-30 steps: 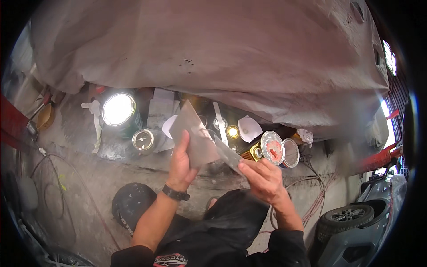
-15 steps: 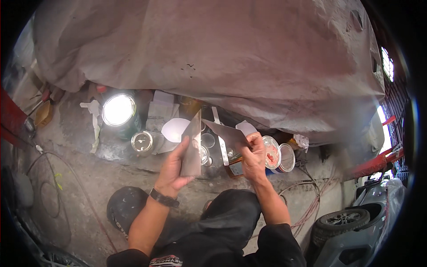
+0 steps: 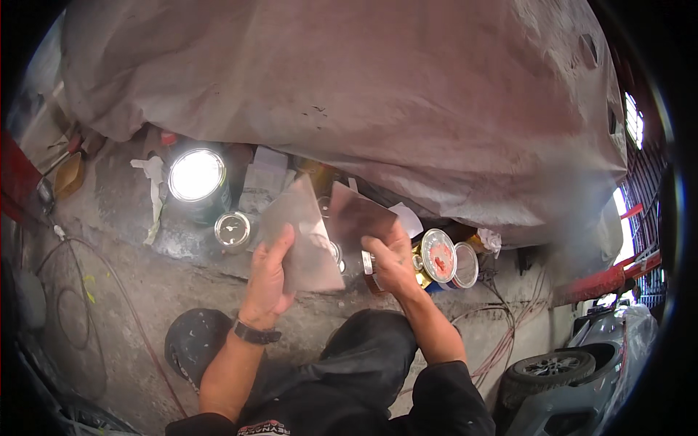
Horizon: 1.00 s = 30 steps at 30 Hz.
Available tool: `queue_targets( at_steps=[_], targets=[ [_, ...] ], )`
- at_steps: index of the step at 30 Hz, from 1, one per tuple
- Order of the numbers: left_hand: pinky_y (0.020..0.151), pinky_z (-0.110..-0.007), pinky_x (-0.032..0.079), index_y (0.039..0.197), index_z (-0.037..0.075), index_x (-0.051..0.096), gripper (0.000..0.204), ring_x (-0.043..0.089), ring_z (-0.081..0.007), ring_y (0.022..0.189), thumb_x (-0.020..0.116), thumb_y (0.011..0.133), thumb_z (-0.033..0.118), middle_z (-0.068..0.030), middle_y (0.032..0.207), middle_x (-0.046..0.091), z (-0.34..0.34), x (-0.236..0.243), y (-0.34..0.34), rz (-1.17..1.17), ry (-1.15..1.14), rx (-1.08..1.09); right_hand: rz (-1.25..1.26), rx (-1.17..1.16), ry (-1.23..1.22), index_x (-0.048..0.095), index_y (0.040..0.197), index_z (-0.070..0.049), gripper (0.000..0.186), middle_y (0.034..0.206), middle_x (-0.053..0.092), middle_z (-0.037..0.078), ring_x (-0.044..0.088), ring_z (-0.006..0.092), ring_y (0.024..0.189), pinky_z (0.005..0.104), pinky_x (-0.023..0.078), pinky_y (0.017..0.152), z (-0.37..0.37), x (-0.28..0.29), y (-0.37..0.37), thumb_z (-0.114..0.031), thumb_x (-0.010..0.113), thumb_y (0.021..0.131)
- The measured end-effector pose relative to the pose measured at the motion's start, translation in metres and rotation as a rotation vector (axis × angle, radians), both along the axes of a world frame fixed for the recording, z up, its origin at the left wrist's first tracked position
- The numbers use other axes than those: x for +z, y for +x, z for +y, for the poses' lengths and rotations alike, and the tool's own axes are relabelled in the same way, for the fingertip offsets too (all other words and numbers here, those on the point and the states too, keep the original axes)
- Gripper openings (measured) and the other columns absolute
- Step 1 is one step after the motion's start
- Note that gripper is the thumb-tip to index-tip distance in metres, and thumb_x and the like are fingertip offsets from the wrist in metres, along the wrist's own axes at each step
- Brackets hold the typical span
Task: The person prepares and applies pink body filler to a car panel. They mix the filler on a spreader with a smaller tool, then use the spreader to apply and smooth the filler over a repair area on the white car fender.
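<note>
My left hand [image 3: 267, 275] grips a thin, flat grey-brown plate [image 3: 309, 258] by its left side, thumb on its face. A pale smear shows near that plate's right edge. In my right hand [image 3: 392, 263] is a darker flat plate [image 3: 356, 211], pinched at its lower right corner. The two plates are tilted toward each other in front of me, close together at their inner sides. Both look slightly blurred; whether they touch at the lower end I cannot tell. Behind them, several small round containers are mostly hidden.
A large can [image 3: 196, 176] and a small tin [image 3: 233, 230] stand at left. On the right are a round lid [image 3: 439, 256] with red smears and a clear-topped tub [image 3: 466, 264]. A draped cover [image 3: 349, 94] hangs behind; hoses [image 3: 502, 341] and a wheel [image 3: 556, 365] lie at right.
The left plate has turned so its broad face shows. The right plate has turned downward and moved slightly left with my right hand. Both hands keep their hold.
</note>
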<state>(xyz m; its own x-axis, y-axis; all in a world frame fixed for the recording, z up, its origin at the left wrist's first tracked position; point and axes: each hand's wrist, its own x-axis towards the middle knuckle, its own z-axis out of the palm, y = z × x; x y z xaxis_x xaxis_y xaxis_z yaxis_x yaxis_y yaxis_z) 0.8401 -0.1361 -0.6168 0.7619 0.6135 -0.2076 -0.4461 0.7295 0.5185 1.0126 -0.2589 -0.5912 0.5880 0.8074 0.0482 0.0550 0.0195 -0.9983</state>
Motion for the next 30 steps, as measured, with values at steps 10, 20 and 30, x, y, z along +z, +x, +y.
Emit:
queue_targets(
  at_steps=[10,20,30],
  targets=[
    [0.088,-0.033,0.056,0.124,0.004,0.059,0.034,0.066,-0.0154,0.101,0.062,0.102,0.029,-0.0047,0.115,0.066,0.011,0.005,-0.004,-0.009,0.052,0.392,-1.299,0.403,-0.008,0.061,0.132,-0.007,0.06,0.122,0.065,0.017,0.062,0.0351,0.117,0.0392,0.048,0.1,-0.002,-0.002,-0.002,0.019,0.052,0.079],
    [0.088,-0.031,0.055,0.13,0.004,0.059,0.035,0.066,-0.0131,0.1,0.063,0.101,0.023,-0.004,0.116,0.068,0.014,0.005,-0.009,0.057,0.078,0.079,-0.617,0.374,0.214,0.065,0.128,-0.008,0.049,0.127,0.066,0.015,0.063,0.0293,0.12,0.0473,0.044,0.106,0.002,0.04,-0.001,0.014,0.054,0.086],
    [0.081,-0.028,0.048,0.115,-0.004,0.065,0.029,0.059,-0.0093,0.091,0.057,0.105,0.022,-0.0044,0.103,0.068,0.001,0.003,-0.012,0.388,0.651,0.271,-1.578,0.427,-0.076,0.063,0.128,-0.019,0.051,0.132,0.06,0.006,0.057,0.0293,0.122,0.0513,0.04,0.105,0.005,0.036,-0.02,-0.015,0.067,0.077]
  ],
)
